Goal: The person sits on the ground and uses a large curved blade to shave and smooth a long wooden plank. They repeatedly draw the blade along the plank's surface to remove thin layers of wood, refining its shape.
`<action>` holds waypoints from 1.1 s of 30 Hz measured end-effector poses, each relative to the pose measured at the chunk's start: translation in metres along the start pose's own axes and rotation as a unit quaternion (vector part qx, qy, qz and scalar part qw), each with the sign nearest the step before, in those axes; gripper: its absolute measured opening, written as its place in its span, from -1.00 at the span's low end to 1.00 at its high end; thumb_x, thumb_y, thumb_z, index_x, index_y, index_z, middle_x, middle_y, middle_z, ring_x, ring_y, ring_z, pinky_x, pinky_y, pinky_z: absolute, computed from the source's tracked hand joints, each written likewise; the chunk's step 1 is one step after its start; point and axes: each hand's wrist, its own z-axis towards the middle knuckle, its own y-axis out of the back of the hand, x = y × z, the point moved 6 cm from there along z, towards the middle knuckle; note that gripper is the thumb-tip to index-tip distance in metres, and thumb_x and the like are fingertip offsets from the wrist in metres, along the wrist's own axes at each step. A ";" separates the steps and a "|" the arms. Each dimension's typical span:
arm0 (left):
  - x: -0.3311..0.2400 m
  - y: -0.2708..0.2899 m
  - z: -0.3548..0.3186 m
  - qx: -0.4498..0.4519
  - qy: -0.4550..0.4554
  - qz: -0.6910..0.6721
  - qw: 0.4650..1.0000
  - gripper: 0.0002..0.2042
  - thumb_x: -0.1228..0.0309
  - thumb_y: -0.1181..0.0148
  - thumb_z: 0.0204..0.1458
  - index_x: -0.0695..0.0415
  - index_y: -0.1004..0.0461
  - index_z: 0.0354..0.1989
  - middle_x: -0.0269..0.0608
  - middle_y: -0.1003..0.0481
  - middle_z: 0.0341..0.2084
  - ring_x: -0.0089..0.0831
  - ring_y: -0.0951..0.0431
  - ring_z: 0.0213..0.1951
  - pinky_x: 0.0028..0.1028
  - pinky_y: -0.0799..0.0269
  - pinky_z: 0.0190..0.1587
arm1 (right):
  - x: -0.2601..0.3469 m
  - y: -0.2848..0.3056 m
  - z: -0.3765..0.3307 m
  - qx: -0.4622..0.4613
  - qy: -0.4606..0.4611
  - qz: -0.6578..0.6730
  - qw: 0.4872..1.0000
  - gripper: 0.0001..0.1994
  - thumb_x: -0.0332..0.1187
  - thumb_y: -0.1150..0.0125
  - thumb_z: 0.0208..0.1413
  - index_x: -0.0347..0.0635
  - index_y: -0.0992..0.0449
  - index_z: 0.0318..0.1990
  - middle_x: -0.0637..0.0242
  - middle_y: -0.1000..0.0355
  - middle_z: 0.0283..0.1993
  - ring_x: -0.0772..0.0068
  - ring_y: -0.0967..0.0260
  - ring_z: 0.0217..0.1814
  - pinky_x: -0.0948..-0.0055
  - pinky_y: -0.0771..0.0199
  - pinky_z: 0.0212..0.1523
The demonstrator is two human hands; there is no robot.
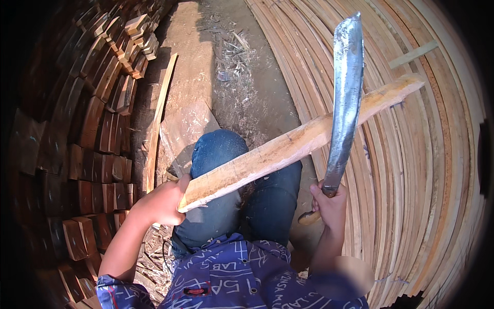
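The left hand [163, 202] was wrapped tight around the near end of a long rough plank [298, 142], which slanted up and away to the right over the person's knees [247, 170] in blue jeans. The right hand [329, 203] was closed around the wooden handle of a broad steel machete [346, 98], whose blade stood nearly upright and crossed in front of the plank at about its middle. Whether the edge touched the wood could not be told.

The risk, judging from this, lay in the blade's path. A stroke glancing off the grain could slide down the plank toward the left hand, or drop onto the knees just beneath. The plank was held at one end only, its far end unsupported in the air, so a blow could twist it in the fist.

To the left stood a wall of stacked wood blocks [92, 129]; to the right lay a wide pile of long pale slats [427, 170]. Chips and shavings [231, 56] littered the dirt farther off.
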 end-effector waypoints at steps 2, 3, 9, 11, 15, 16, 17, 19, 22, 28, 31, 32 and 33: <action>0.000 -0.001 0.002 0.005 0.004 -0.003 1.000 -0.32 0.56 -0.36 -0.44 0.34 -0.18 -0.03 0.34 -0.50 -0.31 0.27 -0.52 -0.14 -0.11 -0.48 -0.13 | 0.001 0.002 0.003 -0.041 -0.020 0.079 0.996 -0.81 -0.56 -0.35 0.06 -0.24 -0.38 -0.38 0.39 -0.31 -0.66 0.63 -0.26 -0.72 0.56 -0.25 -0.72; -0.001 0.000 0.004 0.004 0.003 -0.007 1.000 -0.32 0.56 -0.35 -0.44 0.34 -0.18 -0.03 0.34 -0.50 -0.31 0.27 -0.52 -0.14 -0.10 -0.48 -0.13 | 0.001 -0.005 0.002 -0.025 -0.027 0.028 0.999 -0.82 -0.53 -0.36 0.06 -0.24 -0.40 -0.38 0.40 -0.31 -0.65 0.63 -0.27 -0.72 0.57 -0.25 -0.71; 0.004 -0.002 0.003 0.001 -0.004 -0.026 1.000 -0.32 0.58 -0.34 -0.45 0.35 -0.18 -0.03 0.35 -0.49 -0.31 0.27 -0.52 -0.14 -0.10 -0.47 -0.12 | -0.016 -0.009 -0.009 0.070 -0.055 -0.008 0.996 -0.82 -0.48 -0.38 0.07 -0.24 -0.43 -0.40 0.41 -0.35 -0.64 0.64 -0.29 -0.70 0.58 -0.27 -0.70; 0.008 -0.004 0.003 -0.002 0.003 -0.025 1.000 -0.33 0.58 -0.34 -0.44 0.35 -0.17 -0.03 0.35 -0.49 -0.30 0.26 -0.52 -0.14 -0.10 -0.47 -0.11 | -0.014 -0.003 -0.001 0.024 -0.038 0.058 0.997 -0.81 -0.48 -0.38 0.07 -0.24 -0.42 -0.41 0.41 -0.35 -0.64 0.64 -0.29 -0.70 0.58 -0.27 -0.70; 0.006 -0.004 0.005 0.014 0.028 -0.026 0.999 -0.33 0.58 -0.34 -0.43 0.33 -0.17 -0.03 0.33 -0.49 -0.30 0.26 -0.52 -0.14 -0.11 -0.47 -0.11 | -0.013 -0.016 -0.006 0.021 -0.060 0.030 0.998 -0.82 -0.57 -0.32 0.08 -0.22 -0.37 -0.38 0.37 -0.33 -0.65 0.61 -0.26 -0.73 0.56 -0.25 -0.71; 0.007 -0.003 0.004 0.020 0.037 -0.029 0.999 -0.33 0.58 -0.34 -0.42 0.32 -0.16 -0.03 0.33 -0.49 -0.30 0.26 -0.52 -0.14 -0.11 -0.47 -0.11 | -0.018 -0.022 -0.011 0.047 -0.046 -0.060 0.996 -0.82 -0.56 -0.32 0.08 -0.24 -0.38 -0.37 0.38 -0.33 -0.65 0.62 -0.25 -0.73 0.57 -0.25 -0.71; 0.007 -0.002 0.004 0.027 0.045 -0.032 0.998 -0.33 0.57 -0.34 -0.42 0.32 -0.16 -0.03 0.33 -0.49 -0.30 0.26 -0.52 -0.14 -0.11 -0.47 -0.11 | -0.016 -0.019 -0.011 0.051 -0.034 -0.066 0.996 -0.82 -0.56 -0.32 0.08 -0.24 -0.38 -0.37 0.39 -0.33 -0.65 0.63 -0.25 -0.72 0.57 -0.24 -0.71; 0.006 -0.003 0.003 0.018 0.030 -0.040 0.999 -0.32 0.58 -0.34 -0.42 0.30 -0.16 -0.02 0.33 -0.49 -0.30 0.24 -0.53 -0.14 -0.13 -0.47 -0.11 | -0.015 -0.012 -0.010 0.067 -0.019 -0.086 0.994 -0.82 -0.56 -0.32 0.08 -0.24 -0.38 -0.36 0.40 -0.33 -0.65 0.64 -0.25 -0.72 0.58 -0.24 -0.71; 0.006 -0.004 0.003 0.015 0.029 -0.035 0.999 -0.32 0.58 -0.34 -0.42 0.31 -0.15 -0.01 0.33 -0.49 -0.30 0.25 -0.53 -0.13 -0.13 -0.47 -0.10 | -0.003 0.005 0.000 0.006 -0.015 0.013 1.000 -0.82 -0.50 -0.37 0.07 -0.23 -0.42 -0.39 0.42 -0.35 -0.64 0.67 -0.26 -0.71 0.58 -0.25 -0.71; 0.002 -0.003 0.007 0.026 0.037 -0.031 0.998 -0.28 0.58 -0.34 -0.42 0.33 -0.14 0.04 0.35 -0.48 -0.25 0.26 -0.51 -0.09 -0.13 -0.46 -0.08 | -0.023 -0.011 -0.008 0.042 0.021 -0.142 0.989 -0.79 -0.43 -0.44 0.02 -0.26 -0.45 -0.38 0.41 -0.39 -0.60 0.63 -0.29 -0.71 0.59 -0.27 -0.69; 0.004 -0.002 0.002 0.024 0.037 -0.023 0.999 -0.26 0.58 -0.34 -0.41 0.33 -0.13 0.06 0.35 -0.47 -0.23 0.25 -0.51 -0.08 -0.13 -0.46 -0.06 | -0.016 -0.002 -0.008 0.046 -0.050 -0.069 0.995 -0.79 -0.42 -0.43 0.04 -0.26 -0.45 -0.38 0.41 -0.38 -0.60 0.62 -0.30 -0.70 0.58 -0.28 -0.68; 0.003 -0.003 0.001 0.017 0.036 -0.023 0.999 -0.26 0.58 -0.35 -0.41 0.33 -0.13 0.06 0.35 -0.47 -0.22 0.24 -0.51 -0.08 -0.13 -0.46 -0.06 | -0.014 0.001 -0.004 0.035 -0.048 -0.011 0.998 -0.79 -0.42 -0.43 0.04 -0.26 -0.45 -0.39 0.41 -0.38 -0.60 0.62 -0.30 -0.70 0.58 -0.28 -0.68; 0.001 -0.002 0.001 0.006 0.031 -0.023 0.999 -0.25 0.57 -0.35 -0.42 0.33 -0.13 0.07 0.35 -0.47 -0.22 0.24 -0.51 -0.08 -0.13 -0.46 -0.06 | -0.010 0.005 0.000 0.021 -0.042 0.046 0.998 -0.79 -0.42 -0.43 0.04 -0.25 -0.45 -0.39 0.41 -0.38 -0.60 0.62 -0.30 -0.70 0.58 -0.28 -0.68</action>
